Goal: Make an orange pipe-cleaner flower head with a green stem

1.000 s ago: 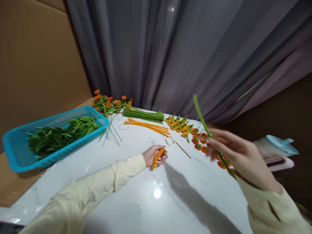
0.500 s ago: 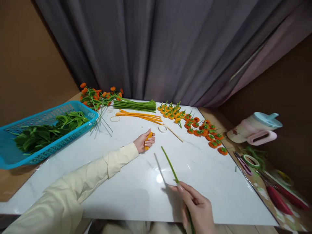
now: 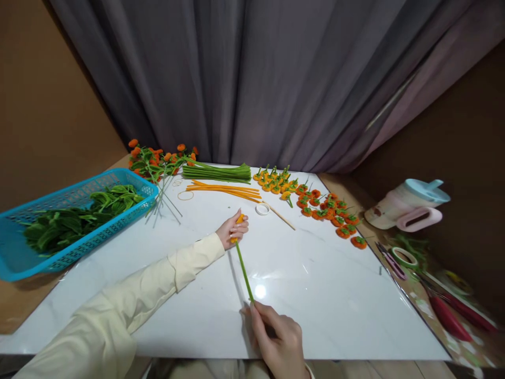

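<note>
My left hand (image 3: 231, 231) is closed around a coiled piece of orange pipe cleaner (image 3: 239, 219), held just above the white tabletop. Between the thumb and fingers of my right hand (image 3: 278, 334) is a green pipe cleaner (image 3: 244, 272), slanting up and left. Its far tip meets the lower end of the orange piece; whether it enters it, I cannot tell. Beyond my left hand lie loose orange pipe cleaners (image 3: 221, 188), a bundle of green pipe cleaners (image 3: 216, 172), a white ring (image 3: 262, 209) and a thin wooden stick (image 3: 283, 217).
A blue basket (image 3: 114, 210) of green leaves stands at left, with finished orange flowers (image 3: 158, 155) behind it. Rows of yellow flower heads (image 3: 276, 182) and orange flower heads (image 3: 331, 208) fill the back right. A lidded cup (image 3: 402, 205), green tape (image 3: 404, 257) and red-handled pliers (image 3: 450, 318) sit at right.
My right hand has moved left with the green pipe cleaner, bringing its tip to the orange piece. My left hand has stayed almost in place.
</note>
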Available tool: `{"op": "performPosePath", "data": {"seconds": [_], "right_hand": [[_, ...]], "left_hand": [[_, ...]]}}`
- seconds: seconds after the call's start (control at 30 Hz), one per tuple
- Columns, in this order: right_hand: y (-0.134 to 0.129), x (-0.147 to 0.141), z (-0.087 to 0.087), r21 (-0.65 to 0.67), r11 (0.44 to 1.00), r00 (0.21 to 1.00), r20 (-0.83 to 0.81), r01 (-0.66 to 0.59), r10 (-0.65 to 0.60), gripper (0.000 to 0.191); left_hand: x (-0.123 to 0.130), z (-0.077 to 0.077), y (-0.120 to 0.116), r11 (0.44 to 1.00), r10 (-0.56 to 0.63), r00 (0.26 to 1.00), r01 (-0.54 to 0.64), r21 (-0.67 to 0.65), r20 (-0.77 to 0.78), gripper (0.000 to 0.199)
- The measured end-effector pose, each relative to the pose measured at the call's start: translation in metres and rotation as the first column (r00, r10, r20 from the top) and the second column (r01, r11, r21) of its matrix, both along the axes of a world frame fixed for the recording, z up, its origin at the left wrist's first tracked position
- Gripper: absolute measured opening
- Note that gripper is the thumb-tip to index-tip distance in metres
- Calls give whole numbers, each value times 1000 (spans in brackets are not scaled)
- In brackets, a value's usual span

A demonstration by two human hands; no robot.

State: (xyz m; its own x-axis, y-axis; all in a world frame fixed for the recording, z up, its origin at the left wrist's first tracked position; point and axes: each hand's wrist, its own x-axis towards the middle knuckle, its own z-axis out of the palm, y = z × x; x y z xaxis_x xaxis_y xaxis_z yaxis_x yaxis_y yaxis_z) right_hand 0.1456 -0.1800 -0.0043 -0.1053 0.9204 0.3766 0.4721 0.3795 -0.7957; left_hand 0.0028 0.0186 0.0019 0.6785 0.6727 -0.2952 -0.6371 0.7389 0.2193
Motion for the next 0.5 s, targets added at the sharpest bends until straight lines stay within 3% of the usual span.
{"op": "performPosePath", "data": {"seconds": [0.3, 0.5], "right_hand": [[4, -4, -8, 88, 996, 1000, 11, 3, -4, 18], [3, -5, -1, 118, 993, 998, 52, -29, 23, 18]], "left_hand": [[2, 2, -1, 1000, 29, 999, -29, -1, -14, 38], [2, 4, -3, 999, 42, 999, -42, 1, -21, 39]]}}
